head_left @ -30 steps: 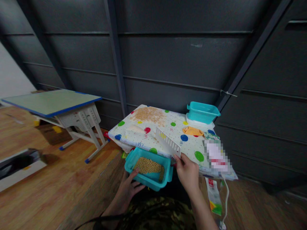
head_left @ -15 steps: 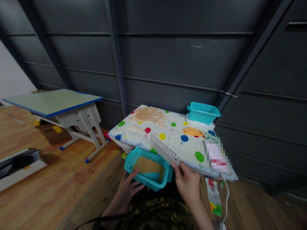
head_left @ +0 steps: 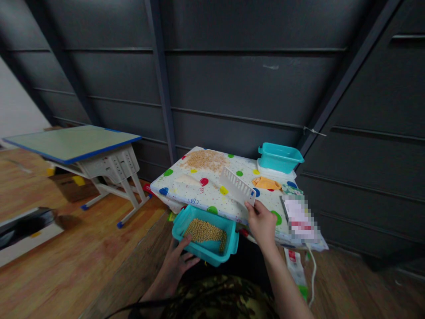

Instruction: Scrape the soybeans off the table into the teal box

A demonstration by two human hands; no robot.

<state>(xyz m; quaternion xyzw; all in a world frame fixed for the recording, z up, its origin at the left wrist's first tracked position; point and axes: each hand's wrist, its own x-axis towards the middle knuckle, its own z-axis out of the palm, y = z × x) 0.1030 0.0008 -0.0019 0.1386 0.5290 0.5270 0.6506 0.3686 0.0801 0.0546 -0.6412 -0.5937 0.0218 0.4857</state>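
My left hand (head_left: pixel 181 259) grips the near left side of a teal plastic bin (head_left: pixel 212 257), thumb over the rim and fingers beneath. Round tan beans (head_left: pixel 206 230), like soybeans, lie in the bin, with part of its floor bare. Between its thumb and fingers, my right hand (head_left: pixel 262 221) pinches one end of a white slotted plastic divider (head_left: pixel 237 187). The divider is held tilted above the table, beyond the bin's far right corner. At the table's far left, a spread of tan grains (head_left: pixel 206 160) lies loose on the cloth.
The table wears a white cloth (head_left: pixel 189 199) with balloon prints. A second teal bin (head_left: pixel 281 157) stands at the back right on a white lid, with an orange cloth (head_left: pixel 266 183) before it. A blurred-out flat item (head_left: pixel 301 219) lies right. A blue-edged desk (head_left: pixel 76 141) stands left.
My right hand has moved forward and slightly right, carrying the slotted divider from the bin's far edge out over the table. The left hand and bin have stayed put.
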